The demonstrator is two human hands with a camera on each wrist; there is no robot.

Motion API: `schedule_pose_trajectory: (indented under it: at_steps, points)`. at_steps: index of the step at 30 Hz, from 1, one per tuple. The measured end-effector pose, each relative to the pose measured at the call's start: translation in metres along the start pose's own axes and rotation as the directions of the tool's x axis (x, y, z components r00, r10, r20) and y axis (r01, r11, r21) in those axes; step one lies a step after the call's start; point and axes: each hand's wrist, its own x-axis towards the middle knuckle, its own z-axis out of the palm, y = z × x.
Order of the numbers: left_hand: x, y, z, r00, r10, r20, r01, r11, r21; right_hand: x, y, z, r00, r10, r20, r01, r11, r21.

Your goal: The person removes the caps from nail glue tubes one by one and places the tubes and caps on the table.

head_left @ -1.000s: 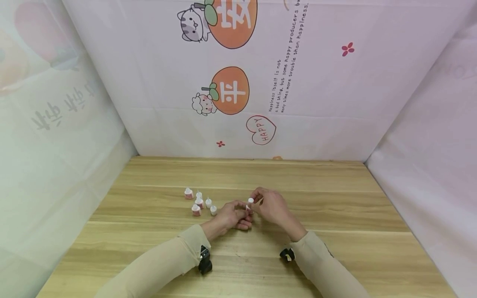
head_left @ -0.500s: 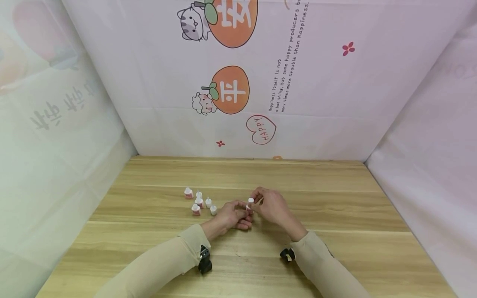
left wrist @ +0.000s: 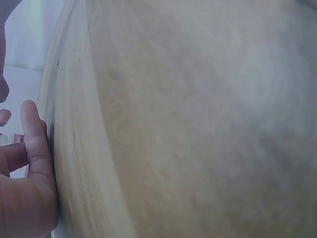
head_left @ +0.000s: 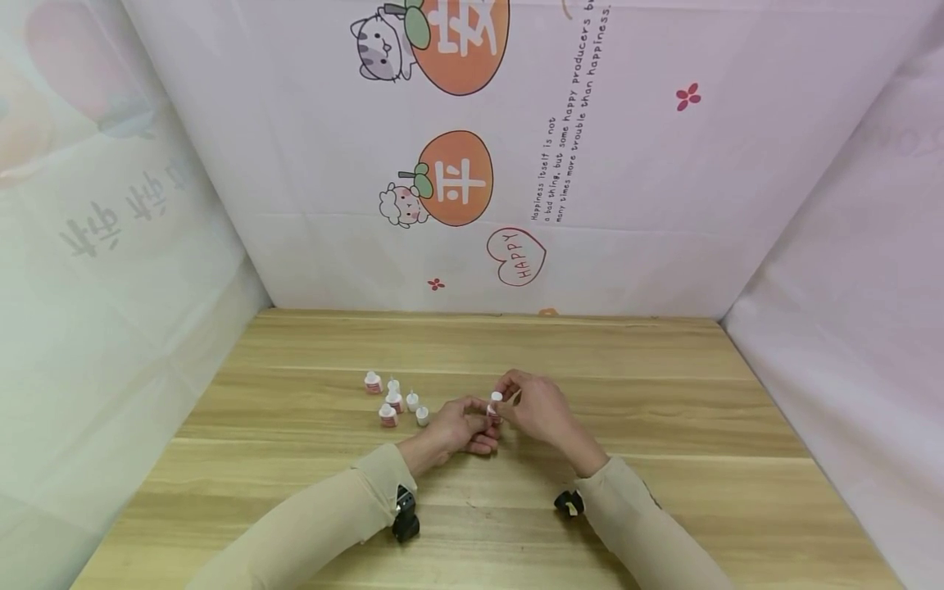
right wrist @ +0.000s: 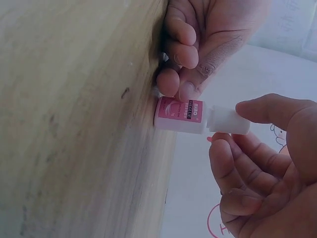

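A small white glue bottle (right wrist: 181, 115) with a pink label stands upright, its base right at the wooden tabletop (head_left: 472, 508). My left hand (head_left: 456, 428) pinches the bottle's body low down between thumb and fingers, the back of the hand low over the table. From the other side, my right hand (head_left: 544, 408) grips the white cap (right wrist: 229, 120) between thumb and fingertips. The cap sits on the bottle's neck. In the left wrist view, a finger of the left hand (left wrist: 34, 173) points upward and most of the bottle is hidden.
Left of the hands are three more glue bottles (head_left: 388, 416) with pink labels. Three small white pieces with thin upright tips stand among them, one nearest the left hand being a white tipped piece (head_left: 423, 417). A printed white cloth wall (head_left: 627, 246) rises behind the table.
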Motion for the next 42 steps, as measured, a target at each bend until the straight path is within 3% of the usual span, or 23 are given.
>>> schedule_pose_trajectory:
  at_steps: [36, 42]
  points:
    - [-0.0011, -0.0004, -0.0003, 1.000, 0.004, 0.008, -0.004, 1.000, 0.012, -0.0028, -0.0032, -0.0026, 1.000, -0.007, -0.006, 0.007, 1.000, -0.022]
    - [0.0002, -0.0014, -0.0001, 1.000, 0.007, 0.004, -0.007, 1.000, 0.006, -0.0034, -0.0026, -0.0021, 0.999, -0.039, -0.008, 0.039, 0.999, -0.028]
